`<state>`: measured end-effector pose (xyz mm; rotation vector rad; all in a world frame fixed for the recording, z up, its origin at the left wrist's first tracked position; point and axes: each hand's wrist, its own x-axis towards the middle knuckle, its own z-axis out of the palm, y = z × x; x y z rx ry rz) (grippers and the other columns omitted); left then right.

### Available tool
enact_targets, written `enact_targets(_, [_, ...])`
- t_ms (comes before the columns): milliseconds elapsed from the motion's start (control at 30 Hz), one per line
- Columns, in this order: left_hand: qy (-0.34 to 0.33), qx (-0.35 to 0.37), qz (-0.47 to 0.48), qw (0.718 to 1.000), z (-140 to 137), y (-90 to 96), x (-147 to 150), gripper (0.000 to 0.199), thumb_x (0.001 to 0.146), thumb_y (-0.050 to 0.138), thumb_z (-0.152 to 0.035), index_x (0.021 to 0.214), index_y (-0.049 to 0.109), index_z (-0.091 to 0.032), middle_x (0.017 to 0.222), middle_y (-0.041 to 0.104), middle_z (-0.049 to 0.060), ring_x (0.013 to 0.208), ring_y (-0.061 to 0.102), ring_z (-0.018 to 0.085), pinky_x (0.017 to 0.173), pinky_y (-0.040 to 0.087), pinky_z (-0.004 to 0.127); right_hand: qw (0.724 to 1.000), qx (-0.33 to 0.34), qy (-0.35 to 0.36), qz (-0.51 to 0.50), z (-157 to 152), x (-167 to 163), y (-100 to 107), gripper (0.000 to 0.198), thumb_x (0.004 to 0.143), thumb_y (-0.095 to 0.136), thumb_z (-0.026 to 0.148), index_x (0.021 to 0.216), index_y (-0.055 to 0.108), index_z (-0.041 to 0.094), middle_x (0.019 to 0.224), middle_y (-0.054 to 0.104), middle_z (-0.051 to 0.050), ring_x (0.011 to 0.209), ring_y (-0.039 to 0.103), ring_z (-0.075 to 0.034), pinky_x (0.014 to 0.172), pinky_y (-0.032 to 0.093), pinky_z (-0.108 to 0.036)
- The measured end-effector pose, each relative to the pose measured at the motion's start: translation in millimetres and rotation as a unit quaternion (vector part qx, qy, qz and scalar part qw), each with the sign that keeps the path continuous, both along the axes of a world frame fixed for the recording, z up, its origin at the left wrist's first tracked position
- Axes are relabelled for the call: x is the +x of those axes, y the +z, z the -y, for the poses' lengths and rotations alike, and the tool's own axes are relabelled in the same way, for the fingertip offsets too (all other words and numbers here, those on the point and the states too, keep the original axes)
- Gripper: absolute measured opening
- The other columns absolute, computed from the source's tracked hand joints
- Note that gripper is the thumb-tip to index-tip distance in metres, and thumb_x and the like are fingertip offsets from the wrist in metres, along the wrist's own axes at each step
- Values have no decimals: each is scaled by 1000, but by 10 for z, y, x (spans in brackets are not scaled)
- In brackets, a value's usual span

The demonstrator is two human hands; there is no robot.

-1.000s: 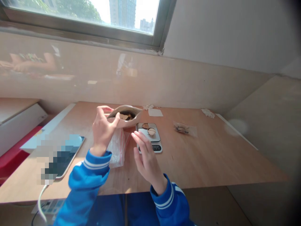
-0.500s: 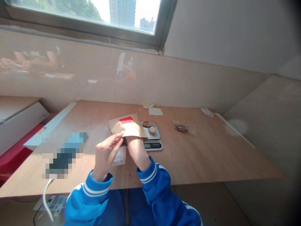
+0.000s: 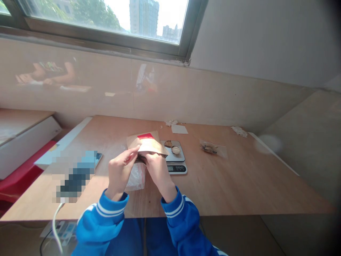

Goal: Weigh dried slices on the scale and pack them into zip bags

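Note:
My left hand pinches the near left edge of a brown paper bag with a red label, its mouth facing me. Inside that mouth are the fingers of my right hand, hidden by the paper, so their grip does not show. A white digital kitchen scale stands just right of the bag, partly covered by it. On its plate lie a round pale piece and a smaller brown piece. Below the paper bag, a clear zip bag rests on the table.
A clear packet with dark dried pieces lies right of the scale. Behind are a white paper slip and crumpled tissues. At left, a pixelated phone-like object has a white cable hanging over the table edge.
My right hand has drawn partway back out of the paper bag, showing more of its back. My left hand keeps its pinch on the edge. The view has shifted slightly.

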<state>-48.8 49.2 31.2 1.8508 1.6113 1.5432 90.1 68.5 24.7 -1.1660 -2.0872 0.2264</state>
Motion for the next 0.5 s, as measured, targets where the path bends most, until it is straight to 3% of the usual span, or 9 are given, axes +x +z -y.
enact_targets(100, [18,5,-1,1000,-28,14,-10,24,84,61,-36,99,75,-24,93,77,0,71,70,14,70,56,23,996,35,-59,55,110,57,9,28,92,52,13,110,68,27,108,69,-6,98,63,-22,88,54,-35])
enact_targets(267, [23,1,-13,1000,-52,43,-14,22,84,62,-36,98,76,-26,90,77,-2,69,70,14,68,55,22,990,137,-36,10,116,172,-138,30,95,46,11,102,72,25,107,66,-8,105,60,-21,88,54,-32])
enact_targets(400, [21,0,-14,1000,-63,49,2,22,84,61,-35,99,75,-26,94,77,-1,73,71,14,71,55,23,980,143,7,-140,147,234,-142,26,95,48,12,99,70,24,104,65,-7,102,63,-17,91,54,-30])
enact_targets(500, [29,-8,-21,999,-103,56,7,22,84,61,-34,99,75,-26,94,77,-1,74,71,15,72,55,23,949,117,12,-294,253,311,-137,19,92,54,14,95,69,24,105,66,-5,103,64,-17,91,54,-33])
